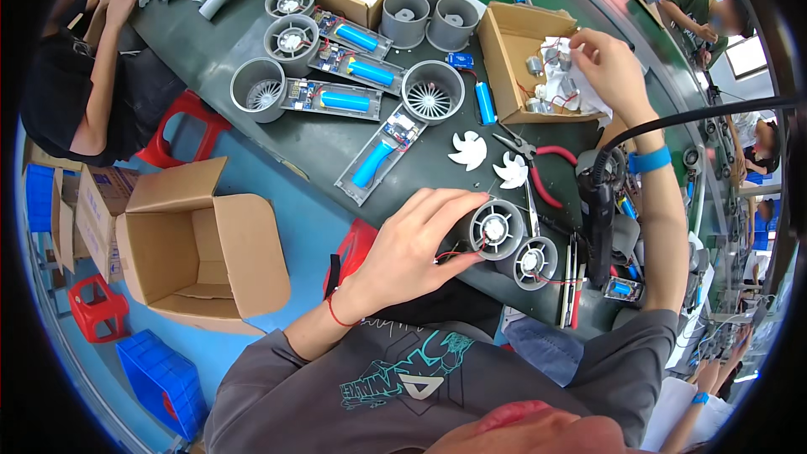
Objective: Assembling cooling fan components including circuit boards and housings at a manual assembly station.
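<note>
My left hand point(412, 244) grips the rim of a small grey round fan housing point(496, 229), thumb below and fingers above. The housing has a spoked ring, a white hub and thin red wires. Just beside it stands a second grey fan housing point(535, 263) with a similar white hub. My right hand point(607, 67), with a blue wristband, reaches over the right side of a cardboard box point(504, 59). Its fingers are curved and apart, with nothing visible between them. Inside that box lie small metal motors point(538, 104) with wires, on white wrapping.
White fan blades point(468, 151), red-handled pliers point(551, 176) and tweezers point(531, 206) lie nearby. Grey handle shells with blue batteries point(370, 164) and grey cups point(433, 92) stand farther left. A black cable-like arm point(672, 120) crosses at right. Another person point(92, 76) sits left.
</note>
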